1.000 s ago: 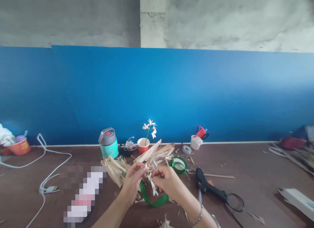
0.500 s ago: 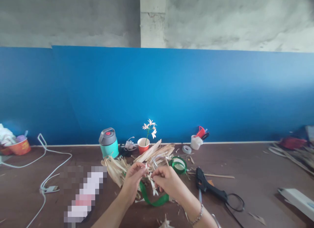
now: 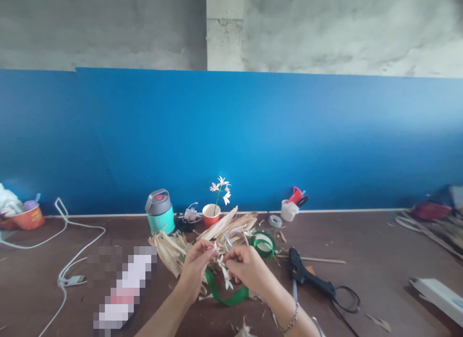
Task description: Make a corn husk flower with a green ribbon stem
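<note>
My left hand (image 3: 198,262) is closed in a pinch on a small pale husk flower, whose tip shows above the thumb. Close beside it, my right hand (image 3: 244,264) pinches at the same cluster, fingers pressed together. White petals (image 3: 227,280) of the husk flower hang down between both hands. Below them curves a green ribbon (image 3: 231,298), and its roll (image 3: 263,244) lies just beyond my right hand. Dry corn husks (image 3: 171,252) are heaped behind and to the left. A finished-looking flower stem (image 3: 220,186) stands in a paper cup (image 3: 211,215).
A black glue gun (image 3: 311,276) lies to the right, near a thin stick (image 3: 314,259). Behind stand a turquoise flask (image 3: 161,221), a tape roll (image 3: 275,221) and a white cup of tools (image 3: 289,210). A white cable (image 3: 67,259) runs along the left. A blue panel (image 3: 231,134) closes off the back.
</note>
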Demonstrator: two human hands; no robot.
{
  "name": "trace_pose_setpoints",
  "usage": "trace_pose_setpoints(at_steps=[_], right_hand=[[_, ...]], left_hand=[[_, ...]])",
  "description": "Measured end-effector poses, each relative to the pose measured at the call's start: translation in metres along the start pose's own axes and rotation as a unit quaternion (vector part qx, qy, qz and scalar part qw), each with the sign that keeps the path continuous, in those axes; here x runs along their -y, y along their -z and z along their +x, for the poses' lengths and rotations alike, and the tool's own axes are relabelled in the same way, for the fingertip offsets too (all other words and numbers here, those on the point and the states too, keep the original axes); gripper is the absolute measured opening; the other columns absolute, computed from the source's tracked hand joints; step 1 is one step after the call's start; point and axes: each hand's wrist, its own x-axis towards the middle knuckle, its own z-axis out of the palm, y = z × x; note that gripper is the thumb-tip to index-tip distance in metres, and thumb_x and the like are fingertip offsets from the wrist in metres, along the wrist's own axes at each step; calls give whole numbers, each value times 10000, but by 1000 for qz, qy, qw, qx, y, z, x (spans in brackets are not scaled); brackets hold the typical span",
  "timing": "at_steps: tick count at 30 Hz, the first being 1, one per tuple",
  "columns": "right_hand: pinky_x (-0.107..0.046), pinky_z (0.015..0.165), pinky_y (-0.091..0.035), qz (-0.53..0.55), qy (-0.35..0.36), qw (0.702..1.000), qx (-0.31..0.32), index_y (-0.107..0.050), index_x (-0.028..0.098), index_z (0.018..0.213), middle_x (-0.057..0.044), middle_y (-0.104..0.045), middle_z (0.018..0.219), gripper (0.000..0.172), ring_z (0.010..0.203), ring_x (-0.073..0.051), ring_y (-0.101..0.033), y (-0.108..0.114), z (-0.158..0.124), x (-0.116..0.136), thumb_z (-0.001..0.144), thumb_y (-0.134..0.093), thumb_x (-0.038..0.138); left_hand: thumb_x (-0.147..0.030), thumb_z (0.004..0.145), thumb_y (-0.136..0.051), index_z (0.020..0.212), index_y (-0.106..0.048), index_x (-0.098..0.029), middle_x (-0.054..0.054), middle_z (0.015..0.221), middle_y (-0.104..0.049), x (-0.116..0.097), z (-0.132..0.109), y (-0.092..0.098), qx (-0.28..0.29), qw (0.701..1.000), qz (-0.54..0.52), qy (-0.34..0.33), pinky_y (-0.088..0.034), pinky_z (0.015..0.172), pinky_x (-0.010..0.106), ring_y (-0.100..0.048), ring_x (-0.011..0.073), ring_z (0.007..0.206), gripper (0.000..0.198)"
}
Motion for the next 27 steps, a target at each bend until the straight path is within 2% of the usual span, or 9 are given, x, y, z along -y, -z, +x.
trace_pose_setpoints(at_steps=[11, 19, 24, 27], right_hand=[[-154, 372, -318, 15, -6, 1000, -2, -612, 130, 733, 37, -562, 516, 137, 398, -70, -463, -1, -2, 2, 669, -490, 131], [-153, 378, -312, 21, 14, 1000, 4, -603, 118, 734, 29, -563, 519, 131, 394, -64, -457, -1, 0, 1, 689, -480, 118], [-152, 372, -316, 26, 3, 1000, 4, -609, 121, 747, 33, -569, 518, 132, 390, -69, -466, -2, 1, -2, 673, -500, 116], [-148, 362, -309, 34, 6, 999, 6, -608, 120, 749, 37, -561, 514, 140, 384, -64, -456, -3, 1, -2, 672, -492, 106]], left_hand=[[-341, 636, -799, 708, -648, -176, 33, 860, -695, 7, 2, 5, -6, 996, 53, -69, -457, 720, 262, -588, 155, 743, 234], [-366, 614, -807, 706, -655, -176, 41, 835, -690, 5, 0, 2, -18, 995, 62, -70, -456, 728, 288, -590, 181, 758, 260], [-385, 664, -778, 718, -655, -182, 22, 672, -638, 2, -3, 1, -32, 996, 51, -66, -428, 770, 326, -584, 225, 802, 243], [-377, 675, -771, 713, -650, -180, 19, 667, -632, 1, -3, 0, -28, 997, 50, -60, -418, 771, 313, -578, 218, 814, 234]])
